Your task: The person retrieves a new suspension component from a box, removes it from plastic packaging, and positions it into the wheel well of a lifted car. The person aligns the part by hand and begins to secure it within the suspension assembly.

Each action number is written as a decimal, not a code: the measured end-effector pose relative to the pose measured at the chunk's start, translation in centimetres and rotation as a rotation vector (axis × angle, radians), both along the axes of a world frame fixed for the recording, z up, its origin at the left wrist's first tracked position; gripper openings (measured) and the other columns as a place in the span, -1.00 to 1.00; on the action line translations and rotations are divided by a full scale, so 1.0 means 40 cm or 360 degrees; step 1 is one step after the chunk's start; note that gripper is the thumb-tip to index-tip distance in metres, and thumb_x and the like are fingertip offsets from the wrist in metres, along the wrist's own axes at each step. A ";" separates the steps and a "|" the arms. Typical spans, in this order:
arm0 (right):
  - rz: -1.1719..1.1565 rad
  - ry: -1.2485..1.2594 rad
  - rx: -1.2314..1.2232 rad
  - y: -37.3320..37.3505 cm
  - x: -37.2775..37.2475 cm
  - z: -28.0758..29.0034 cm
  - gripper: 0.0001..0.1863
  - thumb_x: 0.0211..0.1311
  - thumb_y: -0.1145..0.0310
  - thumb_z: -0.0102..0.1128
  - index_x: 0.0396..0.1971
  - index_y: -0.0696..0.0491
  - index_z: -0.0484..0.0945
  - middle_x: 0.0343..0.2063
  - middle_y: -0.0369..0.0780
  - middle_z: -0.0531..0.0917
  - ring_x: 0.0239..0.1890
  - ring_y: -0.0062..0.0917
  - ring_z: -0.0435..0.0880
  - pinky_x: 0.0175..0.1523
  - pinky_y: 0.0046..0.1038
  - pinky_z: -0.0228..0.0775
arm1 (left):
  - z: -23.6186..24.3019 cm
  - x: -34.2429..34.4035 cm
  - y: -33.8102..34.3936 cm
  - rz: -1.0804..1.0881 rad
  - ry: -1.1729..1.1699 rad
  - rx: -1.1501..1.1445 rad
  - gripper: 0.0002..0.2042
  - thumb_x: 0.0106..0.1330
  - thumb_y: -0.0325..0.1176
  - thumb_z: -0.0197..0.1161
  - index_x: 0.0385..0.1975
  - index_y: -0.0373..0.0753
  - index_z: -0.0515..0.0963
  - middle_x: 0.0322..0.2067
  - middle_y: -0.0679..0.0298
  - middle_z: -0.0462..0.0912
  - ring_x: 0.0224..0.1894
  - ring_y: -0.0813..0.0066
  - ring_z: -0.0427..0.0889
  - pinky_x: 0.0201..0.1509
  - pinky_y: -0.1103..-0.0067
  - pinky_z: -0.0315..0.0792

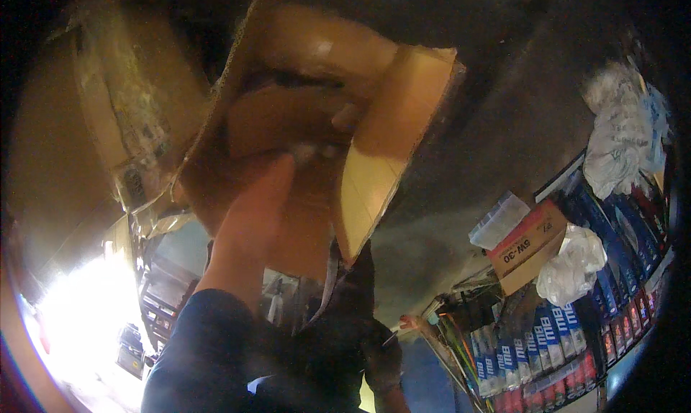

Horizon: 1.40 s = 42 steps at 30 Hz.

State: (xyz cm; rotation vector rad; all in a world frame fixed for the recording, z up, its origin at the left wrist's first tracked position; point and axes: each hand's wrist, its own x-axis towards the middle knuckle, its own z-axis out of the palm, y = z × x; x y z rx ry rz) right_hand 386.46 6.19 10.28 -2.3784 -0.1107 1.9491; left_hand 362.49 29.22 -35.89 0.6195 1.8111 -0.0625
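Observation:
An open cardboard box (pixel 295 233) fills the upper middle, close to me and tilted. One flap (pixel 392 118) sticks out to the right, with light on its lower part. From the lower left rises my left arm, in a short dark blue sleeve, reaching across the box's opening. My left hand (pixel 306 150) is in the brown shadow there, blurred against the cardboard, so its fingers and anything in them cannot be made out. Smooth brown shapes in the box are also too dim to name. I cannot pick out my right hand.
Another taped carton (pixel 155 75) stands close on the left, above a glaring bright opening. At lower right, shelves hold rows of blue-and-white boxes (pixel 529 348). A brown carton (pixel 529 247) and a white plastic bag (pixel 572 265) lie atop them. A dark, blurred figure (pixel 327 355) is at bottom centre.

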 end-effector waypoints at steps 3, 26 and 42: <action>-0.0184 0.0062 0.0046 0.025 0.000 -0.025 -0.54 0.56 0.31 0.30 0.34 0.18 0.59 0.08 -0.22 0.77 0.03 -0.53 0.68 0.14 -0.41 0.56 | -0.035 0.000 -0.064 0.0123 -0.0042 -0.0151 -0.46 0.60 -0.15 0.22 0.51 -0.17 0.41 0.35 0.05 0.59 0.34 -0.10 0.57 0.44 -0.01 0.46; 0.0035 0.0008 -0.0131 0.031 -0.012 -0.063 -0.54 0.42 0.40 0.39 0.27 0.15 0.61 0.12 -0.19 0.76 0.16 -0.43 0.69 0.29 -0.34 0.52 | 0.305 0.158 0.720 0.0896 -0.1605 0.0612 -0.54 0.64 -0.07 0.15 0.39 -0.17 0.52 0.24 0.16 0.66 0.23 0.12 0.62 0.33 0.11 0.56; 0.0634 0.0128 -0.0588 0.061 -0.036 -0.094 -0.16 0.47 -0.25 0.20 0.39 0.20 0.49 0.18 0.19 0.69 0.29 0.08 0.66 0.28 0.00 0.53 | -0.196 -0.010 0.356 -0.0545 -0.0137 0.0211 -0.41 0.58 0.08 0.10 0.39 -0.24 0.56 0.29 0.09 0.65 0.26 0.10 0.65 0.38 0.29 0.53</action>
